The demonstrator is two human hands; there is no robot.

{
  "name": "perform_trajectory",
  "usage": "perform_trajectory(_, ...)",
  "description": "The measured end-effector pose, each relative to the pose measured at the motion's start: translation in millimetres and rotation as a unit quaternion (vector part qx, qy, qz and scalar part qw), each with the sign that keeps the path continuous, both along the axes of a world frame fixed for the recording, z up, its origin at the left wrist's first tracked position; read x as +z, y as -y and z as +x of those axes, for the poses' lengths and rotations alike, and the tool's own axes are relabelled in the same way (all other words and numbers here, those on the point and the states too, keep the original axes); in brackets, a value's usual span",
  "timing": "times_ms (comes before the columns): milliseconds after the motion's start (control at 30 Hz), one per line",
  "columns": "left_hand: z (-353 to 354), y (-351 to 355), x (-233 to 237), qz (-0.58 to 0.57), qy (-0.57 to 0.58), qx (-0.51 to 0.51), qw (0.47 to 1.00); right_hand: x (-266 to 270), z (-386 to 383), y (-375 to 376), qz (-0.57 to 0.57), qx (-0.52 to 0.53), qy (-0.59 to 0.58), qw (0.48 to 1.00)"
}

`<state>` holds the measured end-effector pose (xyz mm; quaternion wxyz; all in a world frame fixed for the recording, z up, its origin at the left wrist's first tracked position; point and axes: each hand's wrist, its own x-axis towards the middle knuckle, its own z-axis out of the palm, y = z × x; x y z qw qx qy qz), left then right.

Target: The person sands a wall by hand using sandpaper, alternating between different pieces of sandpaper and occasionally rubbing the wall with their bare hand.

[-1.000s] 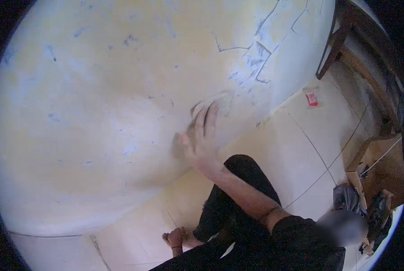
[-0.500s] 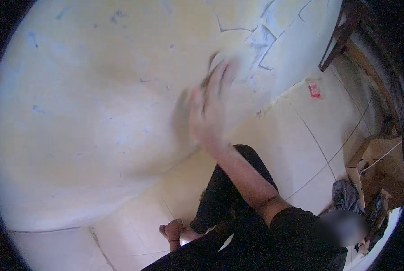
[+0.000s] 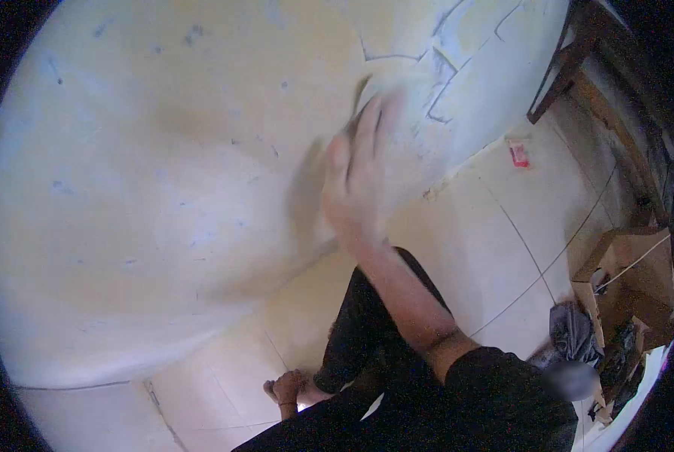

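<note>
My right hand (image 3: 356, 177) presses toward a large pale wall (image 3: 163, 151) with patchy yellowish and white areas. Its fingers are blurred by motion and lie over a pale flat sheet (image 3: 368, 92), whose kind I cannot make out. Just beyond the fingertips, the surface has cracked, peeling edges (image 3: 442, 75). Low in the view, my left hand (image 3: 285, 387), with a band at the wrist, is curled beside my foot and lower leg. Whether it grips anything is hidden.
Light floor tiles (image 3: 502, 248) run along the wall's foot. A small red-and-white packet (image 3: 518, 153) lies there. To the right are an open cardboard box (image 3: 631, 279), a dark plastic bag (image 3: 574, 331) and a dark wooden frame (image 3: 570, 60). My bent leg (image 3: 359, 324) is below the arm.
My right hand has shifted very slightly on the wall, still with the sheet under its fingers. The view has moved a little; my left hand stays by my foot.
</note>
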<state>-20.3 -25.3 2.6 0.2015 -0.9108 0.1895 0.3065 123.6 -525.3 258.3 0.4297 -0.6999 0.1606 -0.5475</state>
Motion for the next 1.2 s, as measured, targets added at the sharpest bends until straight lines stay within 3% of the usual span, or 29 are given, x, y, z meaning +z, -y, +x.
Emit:
perform_trajectory(67, 4.8, 0.4, -4.7, 0.008, -0.010, 0.012, 1.000, -31.3, -8.5, -41.7, -0.034, 0.035, -0.050, 0.998)
perform_trajectory(167, 12.7, -2.4, -5.5, 0.006, 0.019, -0.002, 1.000, -79.8, -3.9, -83.6, -0.058, 0.084, -0.029, 0.994)
perform_trajectory(267, -1.9, -14.4, -10.8, 0.008, 0.037, -0.001, 0.999, -31.6, -10.5, -28.7, -0.045, 0.008, -0.060, 0.997)
perform_trajectory(333, 0.4, -13.1, -15.6, 0.006, 0.040, 0.048, 0.998, -14.7, -3.4, 16.4, 0.036, -0.031, 0.025, 0.999)
perform_trajectory(433, 0.9, -35.8, -39.0, -0.012, -0.010, 0.039, 0.999, -34.0, -2.6, 25.4, 0.042, -0.113, -0.062, 0.991)
perform_trajectory(467, 2.6, -37.7, -42.0, -0.027, -0.006, 0.062, 0.998, -50.6, -2.8, 12.5, 0.037, -0.091, -0.059, 0.993)
perform_trajectory(533, 10.5, -11.4, -14.0, -0.020, 0.006, 0.013, 1.000, -84.7, -5.9, -24.8, 0.032, -0.050, -0.053, 0.997)
perform_trajectory(567, 9.8, -2.7, -2.4, -0.015, 0.008, -0.008, 1.000, -82.5, -6.2, -17.3, 0.020, -0.077, -0.089, 0.993)
perform_trajectory(600, -3.5, -51.3, -65.2, -0.015, 0.122, -0.030, 0.992, -78.3, -8.7, -3.4, 0.009, -0.101, -0.129, 0.986)
perform_trajectory(633, -5.7, -47.4, -54.9, -0.009, 0.098, -0.027, 0.995, -75.4, -11.6, 9.2, -0.002, -0.122, -0.172, 0.978)
perform_trajectory(733, 2.2, -20.6, -23.9, -0.008, 0.046, -0.031, 0.998, -61.2, -0.7, 60.8, 0.118, -0.124, -0.005, 0.985)
perform_trajectory(833, 1.9, -4.1, -7.1, -0.001, 0.010, -0.029, 1.000, -74.0, -8.6, 34.6, 0.105, -0.119, -0.137, 0.978)
perform_trajectory(867, -6.9, -28.7, -29.4, -0.073, 0.068, -0.047, 0.994, -77.1, -9.8, 23.9, 0.101, -0.102, -0.131, 0.981)
perform_trajectory(933, 4.6, -20.1, -24.0, -0.037, 0.038, -0.013, 0.999, -78.0, -12.8, 6.1, 0.097, -0.065, -0.121, 0.986)
perform_trajectory(1067, 6.1, -5.8, -6.7, 0.027, -0.001, -0.008, 1.000, -66.5, -8.3, 37.6, 0.107, -0.115, -0.096, 0.983)
perform_trajectory(1200, 3.7, -33.0, -37.6, -0.005, 0.005, -0.010, 1.000, -84.8, -14.1, 21.6, 0.083, -0.080, -0.116, 0.987)
